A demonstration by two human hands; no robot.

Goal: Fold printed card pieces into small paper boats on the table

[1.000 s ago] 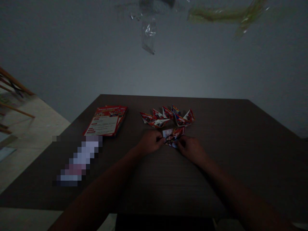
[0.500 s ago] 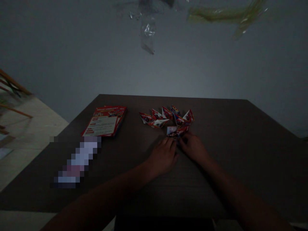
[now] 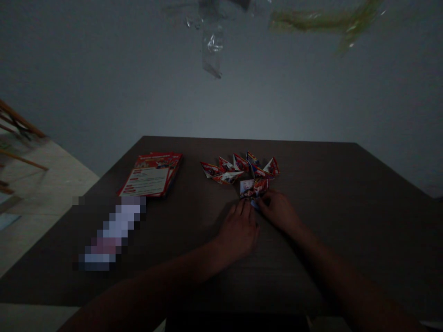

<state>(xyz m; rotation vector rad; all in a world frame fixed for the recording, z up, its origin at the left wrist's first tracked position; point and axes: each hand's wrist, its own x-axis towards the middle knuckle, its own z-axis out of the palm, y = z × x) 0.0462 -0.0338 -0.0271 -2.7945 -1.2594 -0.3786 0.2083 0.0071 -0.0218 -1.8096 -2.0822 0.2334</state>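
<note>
A partly folded printed leaflet (image 3: pixel 254 188) in red, white and blue lies on the table in front of my hands. My left hand (image 3: pixel 239 226) lies palm down, its fingers stretched toward the leaflet's near edge and touching it. With fingers bent in a pinch, my right hand (image 3: pixel 277 210) grips the leaflet's near right corner, where a small bluish flap shows. Just beyond stand several folded paper boats (image 3: pixel 226 177) in the same red print, grouped close together. My fingertips partly hide the leaflet's lower edge.
A stack of red and white printed leaflets (image 3: pixel 147 180) lies at the left of the dark table (image 3: pixel 346 193). Nearer me is a pixelated, blurred-out patch. Behind the table rises a grey wall (image 3: pixel 294 92) with tape and a plastic scrap.
The leaflet's upright part now shows a broader face and reaches less far right. My left hand has drawn slightly toward me, and a bluish flap shows by my right fingers.
</note>
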